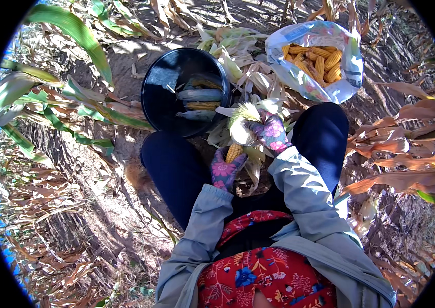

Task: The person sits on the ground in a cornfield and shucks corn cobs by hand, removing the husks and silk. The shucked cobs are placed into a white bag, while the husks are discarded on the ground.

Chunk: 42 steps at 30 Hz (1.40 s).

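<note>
In a flowered glove, my left hand (pixel 225 167) is closed around a yellow corn cob (pixel 234 152) between my knees. My right hand (pixel 272 132), gloved alike, grips the pale corn husk (pixel 241 127) just above that cob. The husk is pulled away from the kernels, and pale silk shows on it. Whether it is still joined to the cob's base is hidden by my fingers. Beyond my left knee stands a black bucket (pixel 160 92), holding several ears, some in husk and one with bare yellow kernels.
At the far right a white printed plastic bag (pixel 279 71) stands open with many husked corn cobs (pixel 319 65) inside. Stripped husks (pixel 254 77) lie heaped between bucket and bag. Green corn leaves (pixel 82 38) reach in from the left, dry corn leaves (pixel 406 173) from the right.
</note>
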Available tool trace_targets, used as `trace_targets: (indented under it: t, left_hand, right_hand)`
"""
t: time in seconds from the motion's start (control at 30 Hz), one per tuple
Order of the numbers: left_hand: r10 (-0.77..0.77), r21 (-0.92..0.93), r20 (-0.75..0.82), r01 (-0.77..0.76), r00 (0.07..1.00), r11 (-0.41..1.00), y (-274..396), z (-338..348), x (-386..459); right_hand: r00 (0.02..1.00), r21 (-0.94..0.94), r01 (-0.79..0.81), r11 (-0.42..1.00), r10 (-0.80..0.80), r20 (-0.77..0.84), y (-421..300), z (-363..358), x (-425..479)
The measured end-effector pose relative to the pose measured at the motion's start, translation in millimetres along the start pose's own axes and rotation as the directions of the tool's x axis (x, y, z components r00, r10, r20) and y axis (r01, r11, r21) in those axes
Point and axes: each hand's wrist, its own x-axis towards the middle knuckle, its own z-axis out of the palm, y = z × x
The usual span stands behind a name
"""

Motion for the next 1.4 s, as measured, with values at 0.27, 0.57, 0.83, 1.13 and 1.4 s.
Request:
trace_targets:
  t: [0.27, 0.57, 0.83, 1.13, 1.4]
  left_hand:
    - [-0.236, -0.646, 0.133, 0.265, 0.963, 0.716, -2, -13, 5]
    - [-0.155, -0.878, 0.236, 0.279, 0.959, 0.389, -14, -12, 17]
    - [-0.16, -0.844, 0.186, 0.241, 0.97, 0.48, -17, -13, 14]
    - [-0.267, -0.573, -0.006, 0.215, 0.964, 0.791, -13, -10, 13]
    - [0.258, -0.052, -0.135, -0.267, 0.957, 0.962, -17, -8, 13]
  right_hand:
    - [0.972, 0.734, 0.019, 0.679, 0.159, -0.173, -21, -18, -8]
    - [0.894, -0.016, -0.08, 0.997, 0.079, 0.441, 4, 15, -23]
    - [0.988, 0.158, -0.153, 0.976, 0.147, 0.05, -14, 16, -25]
    - [0.98, 0.819, -0.045, 0.571, 0.184, -0.074, -28, -19, -15]
    - [0.947, -0.059, -0.016, 0.998, 0.034, 0.32, 1, 16, -19]
